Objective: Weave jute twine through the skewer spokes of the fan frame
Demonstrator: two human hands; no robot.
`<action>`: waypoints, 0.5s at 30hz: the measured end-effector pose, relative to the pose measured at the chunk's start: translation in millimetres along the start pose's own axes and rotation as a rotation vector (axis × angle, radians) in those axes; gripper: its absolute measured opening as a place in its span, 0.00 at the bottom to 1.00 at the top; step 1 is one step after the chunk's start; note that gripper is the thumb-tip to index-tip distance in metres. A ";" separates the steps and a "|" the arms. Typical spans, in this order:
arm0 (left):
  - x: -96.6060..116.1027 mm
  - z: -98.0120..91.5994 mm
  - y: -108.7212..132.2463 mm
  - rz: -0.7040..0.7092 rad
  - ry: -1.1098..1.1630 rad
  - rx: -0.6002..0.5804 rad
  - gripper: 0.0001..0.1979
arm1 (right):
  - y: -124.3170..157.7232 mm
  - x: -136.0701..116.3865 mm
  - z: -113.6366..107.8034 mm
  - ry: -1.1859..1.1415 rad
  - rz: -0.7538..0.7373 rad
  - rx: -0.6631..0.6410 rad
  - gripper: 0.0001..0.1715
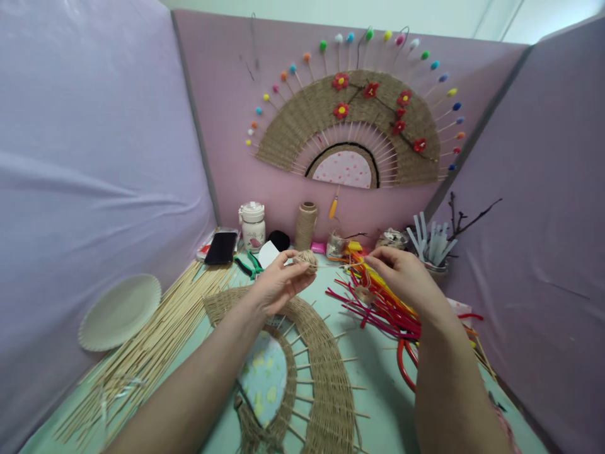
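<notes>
My left hand (278, 284) is closed round a small ball of brown twine (306, 260), held above the table. A thin strand of twine runs from the ball to the right, where my right hand (401, 274) pinches its end with fingers pressed together. Below my arms lies a half-woven twine fan (326, 359) on wooden skewers, with a pale patterned paper centre (265, 378). Under my right hand sits a heap of red and yellow pipe cleaners (378, 309).
A finished woven fan with red flowers (350, 126) hangs on the pink back wall. A bundle of bamboo skewers (155, 340) and a paper plate (118, 312) lie at the left. A phone (221, 247), mug (253, 226), twine spool (307, 224), green pliers (248, 265) and jars stand at the back.
</notes>
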State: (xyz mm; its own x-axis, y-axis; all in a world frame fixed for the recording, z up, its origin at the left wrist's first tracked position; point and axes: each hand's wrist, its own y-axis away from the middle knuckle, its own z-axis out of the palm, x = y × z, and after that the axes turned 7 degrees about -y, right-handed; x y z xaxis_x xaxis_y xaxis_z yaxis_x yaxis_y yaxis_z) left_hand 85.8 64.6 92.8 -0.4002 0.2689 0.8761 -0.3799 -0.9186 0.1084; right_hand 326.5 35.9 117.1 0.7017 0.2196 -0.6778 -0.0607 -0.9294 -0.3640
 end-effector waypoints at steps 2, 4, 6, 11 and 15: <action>-3.3 1.2 -1.7 -0.001 -0.026 0.029 0.13 | 1.1 3.4 -0.3 0.081 -0.034 -0.088 0.12; -6.3 2.5 -2.6 0.008 -0.043 0.021 0.13 | 1.9 2.6 4.1 0.096 -0.127 -0.132 0.07; -8.8 3.8 -2.6 0.026 -0.039 0.021 0.13 | 3.0 -4.5 12.6 0.030 -0.259 -0.134 0.13; -13.6 6.8 0.3 0.105 -0.049 -0.041 0.21 | 8.2 -37.3 42.7 -0.168 -0.454 -0.163 0.21; -13.5 7.9 2.5 0.144 -0.068 -0.073 0.15 | 10.5 -48.7 58.2 -0.193 -0.491 -0.076 0.13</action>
State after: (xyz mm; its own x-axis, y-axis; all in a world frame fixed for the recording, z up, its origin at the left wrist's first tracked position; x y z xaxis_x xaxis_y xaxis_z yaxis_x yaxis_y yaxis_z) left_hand 96.9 56.4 84.9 -0.3990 0.1132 0.9099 -0.3830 -0.9222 -0.0532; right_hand 250.3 32.7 109.2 0.4907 0.6782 -0.5471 0.2984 -0.7206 -0.6258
